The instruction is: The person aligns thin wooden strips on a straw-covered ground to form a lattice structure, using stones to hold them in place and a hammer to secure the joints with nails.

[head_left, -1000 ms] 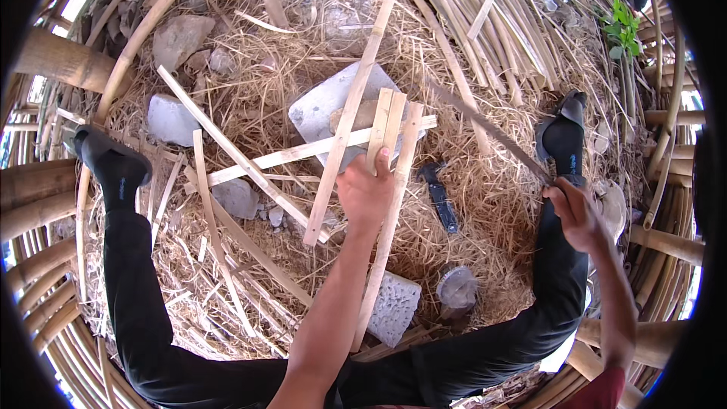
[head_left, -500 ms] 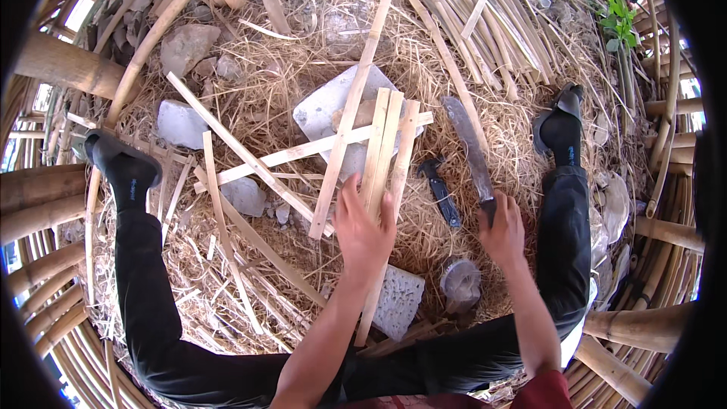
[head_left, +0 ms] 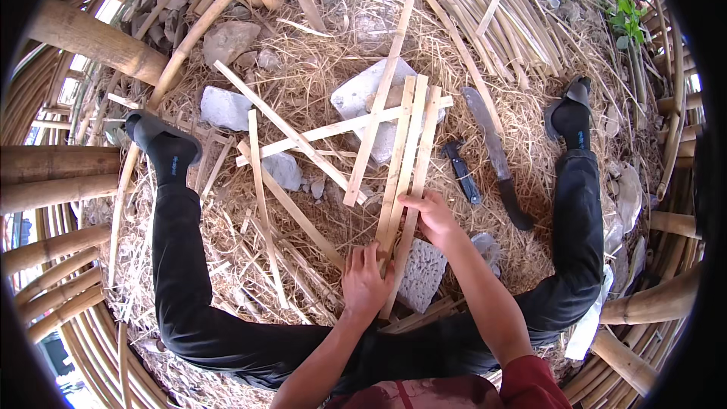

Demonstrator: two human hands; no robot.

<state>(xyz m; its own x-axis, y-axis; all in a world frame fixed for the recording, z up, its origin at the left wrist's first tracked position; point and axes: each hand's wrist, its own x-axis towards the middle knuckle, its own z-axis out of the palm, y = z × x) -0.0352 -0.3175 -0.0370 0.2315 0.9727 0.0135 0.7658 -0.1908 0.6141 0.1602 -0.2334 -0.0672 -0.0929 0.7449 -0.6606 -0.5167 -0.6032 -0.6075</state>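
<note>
Steadying slim bamboo slats mid-scene looked like the step in hand, from where I stood. Left hand had fingers curled over their near ends; right hand pinched narrowly farther along. Next move probably called for keeping them together.

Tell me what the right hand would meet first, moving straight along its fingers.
The right hand would first meet the bamboo strips it appears to be touching, though depth is unclear.

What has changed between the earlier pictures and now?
The right hand let go of the knife, now lying on the straw, and moved left to the wooden strips. The left hand moved toward their near end. The white block and black tool stayed in place.
</note>
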